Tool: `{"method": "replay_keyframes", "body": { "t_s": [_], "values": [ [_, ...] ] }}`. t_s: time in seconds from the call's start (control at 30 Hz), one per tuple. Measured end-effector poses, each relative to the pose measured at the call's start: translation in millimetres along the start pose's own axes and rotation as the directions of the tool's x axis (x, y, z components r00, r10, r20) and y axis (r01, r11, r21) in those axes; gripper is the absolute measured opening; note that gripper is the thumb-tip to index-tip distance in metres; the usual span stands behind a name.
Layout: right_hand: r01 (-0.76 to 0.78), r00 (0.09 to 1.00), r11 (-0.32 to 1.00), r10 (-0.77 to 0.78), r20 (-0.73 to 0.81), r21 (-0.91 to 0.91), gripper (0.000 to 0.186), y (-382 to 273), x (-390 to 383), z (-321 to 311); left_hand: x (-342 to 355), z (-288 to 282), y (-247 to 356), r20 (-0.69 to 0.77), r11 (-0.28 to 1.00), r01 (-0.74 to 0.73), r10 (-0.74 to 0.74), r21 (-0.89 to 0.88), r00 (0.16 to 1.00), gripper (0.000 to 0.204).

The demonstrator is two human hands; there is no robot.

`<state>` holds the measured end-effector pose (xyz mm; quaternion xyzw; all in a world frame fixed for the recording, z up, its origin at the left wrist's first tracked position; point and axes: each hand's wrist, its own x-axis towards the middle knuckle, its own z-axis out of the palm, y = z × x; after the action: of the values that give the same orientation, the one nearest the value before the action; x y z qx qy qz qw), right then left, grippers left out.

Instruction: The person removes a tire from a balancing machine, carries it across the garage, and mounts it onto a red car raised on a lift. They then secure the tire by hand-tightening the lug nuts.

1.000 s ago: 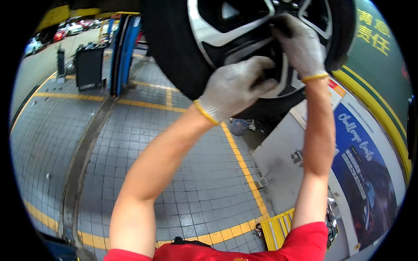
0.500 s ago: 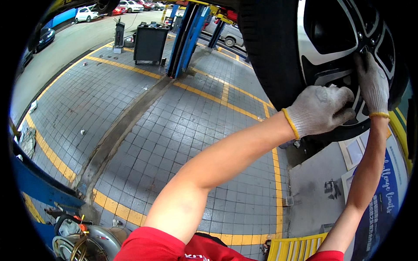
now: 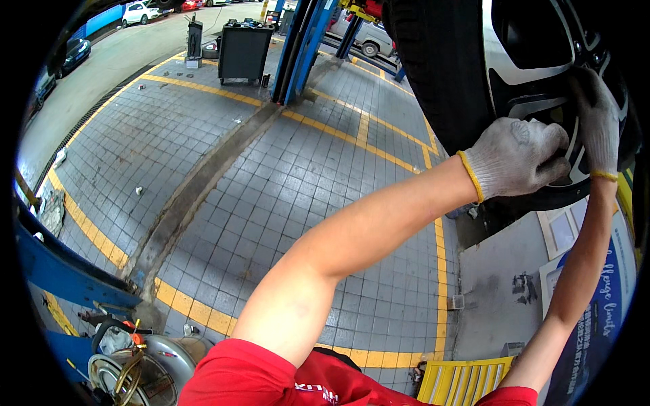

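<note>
Your left hand curls in front of the wheel; just up and right, your right hand is near its middle. I can't tell if either grips anything. The wheel's high, likely for easy reaching.

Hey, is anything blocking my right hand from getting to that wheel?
Nothing visible. Your right hand is up at the wheel; your left hand is lower, to its left, not between them.

Red shirt — yellow-cuffed gloves
</note>
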<state>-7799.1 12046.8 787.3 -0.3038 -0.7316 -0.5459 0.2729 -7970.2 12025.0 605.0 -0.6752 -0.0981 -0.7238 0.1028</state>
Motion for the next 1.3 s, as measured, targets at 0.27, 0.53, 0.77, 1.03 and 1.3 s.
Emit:
{"method": "replay_keyframes", "body": {
  "t_s": [0.27, 0.53, 0.77, 1.03, 1.3],
  "values": [
    [0.037, 0.998, 0.999, -0.036, 0.047, -0.006, 0.027, -0.6, 1.7, -11.0, 2.7, 1.1, -1.4, -0.11, 0.996, -0.085, 0.084, -0.007, 0.99, 0.027],
    [0.044, 0.993, 0.999, -0.045, -0.105, -0.012, 0.016, -46.0, 8.7, -43.0, 9.1, -0.3, 2.8, 0.018, 0.995, -0.081, 0.08, 0.051, 0.997, 0.03],
    [-0.089, 0.996, 0.992, 0.09, 0.01, -0.092, 0.03, -37.0, -3.4, -32.6, 6.3, 11.6, 9.8, 0.11, 1.0, 0.008, -0.007, -0.008, 0.994, 0.031],
    [-0.22, 0.962, 0.961, 0.242, 0.124, -0.17, 0.051, -26.5, 8.1, -25.9, 8.4, 9.8, 9.7, 0.098, 0.999, 0.029, -0.027, -0.018, 0.995, 0.031],
    [-0.156, 0.977, 0.98, 0.171, -0.128, 0.123, 0.044, -47.0, 6.5, -36.6, 9.6, 9.9, 15.7, 0.091, 0.998, 0.052, -0.048, -0.042, 0.995, 0.031]
  ]
}}
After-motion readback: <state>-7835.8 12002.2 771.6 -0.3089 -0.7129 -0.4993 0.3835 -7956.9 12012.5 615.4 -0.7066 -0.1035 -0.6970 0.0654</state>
